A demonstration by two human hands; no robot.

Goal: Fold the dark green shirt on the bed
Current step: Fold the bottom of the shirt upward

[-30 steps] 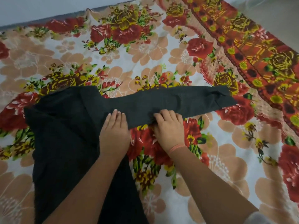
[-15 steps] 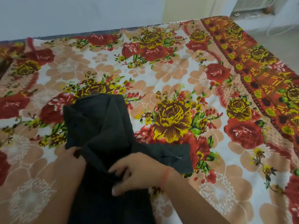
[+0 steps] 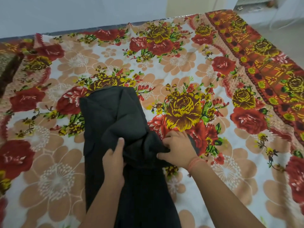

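Cloth first: the dark green shirt [image 3: 115, 122] lies on the bed [image 3: 227, 170], left of the middle, as a long narrow band running from the near edge of the view up toward the centre of the floral sheet [image 3: 164, 66]. Its far end lies fairly flat, with a straight folded edge down the left side. About halfway along the band the fabric is bunched into soft ridges where both hands meet it. The left hand [image 3: 113, 163] rests on top of the shirt with its thumb stretched straight along the cloth, pointing away from the person. Its other fingers are bent under and out of sight, so I cannot tell whether that grip has hold of any fabric. The right hand [image 3: 178, 148] sits at the right edge of the bunched part, partly over the sheet, with its fingers curled into a fold. This grip is closed on the shirt. An orange thread band [image 3: 195, 162] circles the right wrist. Both forearms are bare and come in from the bottom of the view. A pale wall [image 3: 82, 12] stands behind the far edge of the bed.
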